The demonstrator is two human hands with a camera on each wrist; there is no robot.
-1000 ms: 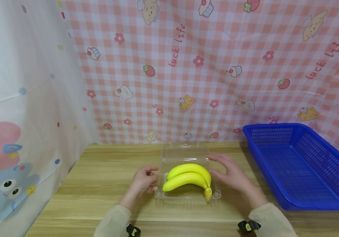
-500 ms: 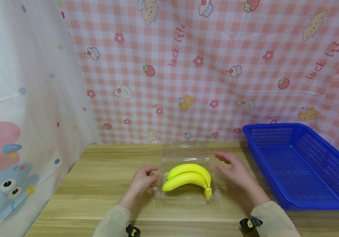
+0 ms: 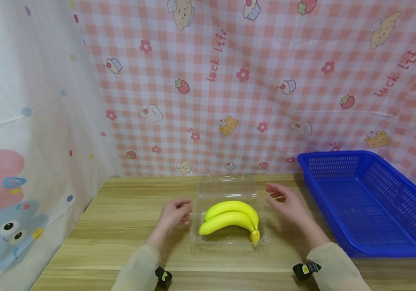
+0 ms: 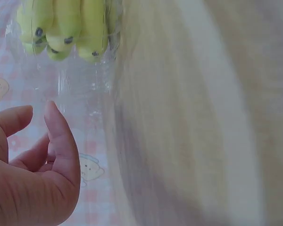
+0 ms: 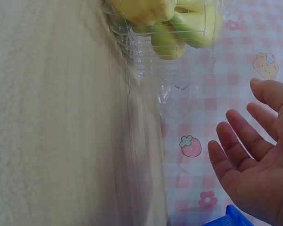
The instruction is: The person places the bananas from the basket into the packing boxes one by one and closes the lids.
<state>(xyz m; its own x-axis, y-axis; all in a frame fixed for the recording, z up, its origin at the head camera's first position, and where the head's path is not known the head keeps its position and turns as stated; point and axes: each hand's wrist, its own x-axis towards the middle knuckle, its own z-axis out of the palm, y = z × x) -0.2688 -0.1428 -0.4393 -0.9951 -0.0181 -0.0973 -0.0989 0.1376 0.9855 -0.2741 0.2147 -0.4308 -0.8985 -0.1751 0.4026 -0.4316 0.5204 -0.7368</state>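
A bunch of yellow bananas (image 3: 229, 220) lies in a clear plastic clamshell box (image 3: 226, 245) in the head view. Its hinged lid (image 3: 227, 186) is folded back toward the curtain, and the stem end points to the front right corner. My left hand (image 3: 173, 214) is just left of the box, its fingers relaxed and apart from the side wall. On the other side, my right hand (image 3: 289, 205) hovers with loose, slightly bent fingers. Both wrist views show bare palms, with the bananas (image 4: 66, 28) visible through the plastic beyond.
A large blue plastic basket (image 3: 393, 253) stands on the right of the wooden table (image 3: 131, 226). Behind the table hangs a pink checked curtain (image 3: 193, 101), and a white printed curtain (image 3: 47, 133) is on the left.
My right hand has drawn away from the lid's right side, moving right. The left hand has shifted slightly left and back from the box. Bananas and box stay in place.
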